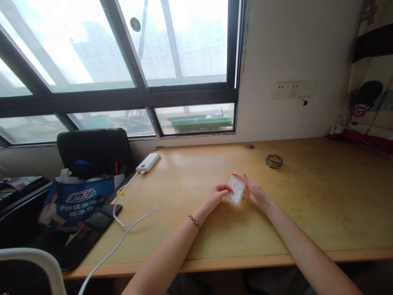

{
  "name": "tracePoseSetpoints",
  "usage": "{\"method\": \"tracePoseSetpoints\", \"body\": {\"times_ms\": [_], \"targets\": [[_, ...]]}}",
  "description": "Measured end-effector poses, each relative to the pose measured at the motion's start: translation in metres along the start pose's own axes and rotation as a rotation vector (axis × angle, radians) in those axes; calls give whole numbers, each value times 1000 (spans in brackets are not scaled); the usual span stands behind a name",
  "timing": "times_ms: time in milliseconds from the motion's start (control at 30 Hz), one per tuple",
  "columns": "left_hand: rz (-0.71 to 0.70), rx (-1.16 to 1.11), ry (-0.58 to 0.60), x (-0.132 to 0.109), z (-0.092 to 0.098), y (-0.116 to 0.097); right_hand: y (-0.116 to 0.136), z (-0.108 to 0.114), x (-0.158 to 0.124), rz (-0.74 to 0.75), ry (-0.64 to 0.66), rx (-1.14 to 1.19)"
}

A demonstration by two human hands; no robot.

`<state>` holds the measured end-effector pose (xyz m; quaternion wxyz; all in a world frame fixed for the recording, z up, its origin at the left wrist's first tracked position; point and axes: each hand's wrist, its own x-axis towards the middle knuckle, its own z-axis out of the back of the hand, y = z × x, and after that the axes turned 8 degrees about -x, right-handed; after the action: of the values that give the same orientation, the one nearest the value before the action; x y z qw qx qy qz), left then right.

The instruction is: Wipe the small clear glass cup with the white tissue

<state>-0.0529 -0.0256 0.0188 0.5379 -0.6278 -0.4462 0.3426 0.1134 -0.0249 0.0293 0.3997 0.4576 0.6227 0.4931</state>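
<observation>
A small white flat packet [236, 189] is held just above the wooden desk [307, 205] between both my hands. My left hand [218, 193] pinches its left edge with curled fingers; a beaded bracelet [194, 221] circles that wrist. My right hand [254, 191] grips the packet's right side, fingers wrapped behind it. Both forearms reach in from the bottom edge of the view.
A metal ring-shaped bracelet [274, 161] lies on the desk at the back right. A white power bank [148, 162] with a white cable [129, 223] sits at the left, near a dark phone [101, 219], a blue bag [76, 200] and a black chair [93, 149]. Wall sockets [293, 89] sit above.
</observation>
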Motion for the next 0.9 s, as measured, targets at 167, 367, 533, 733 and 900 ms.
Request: {"method": "tracePoseSetpoints", "body": {"times_ms": [167, 367, 533, 733, 900], "targets": [[1, 17, 2, 1, 0, 1, -1, 4, 2, 13, 4, 28], [41, -82, 127, -5, -3, -1, 3, 1, -2, -25, 81, -23], [149, -122, 200, -6, -5, 2, 5, -1, -3, -20, 87, -11], [169, -226, 230, -6, -7, 4, 4, 7, 2, -12, -12, 14], [179, -211, 219, -6, -9, 1, 1, 17, 7, 31, -141, 103]]}}
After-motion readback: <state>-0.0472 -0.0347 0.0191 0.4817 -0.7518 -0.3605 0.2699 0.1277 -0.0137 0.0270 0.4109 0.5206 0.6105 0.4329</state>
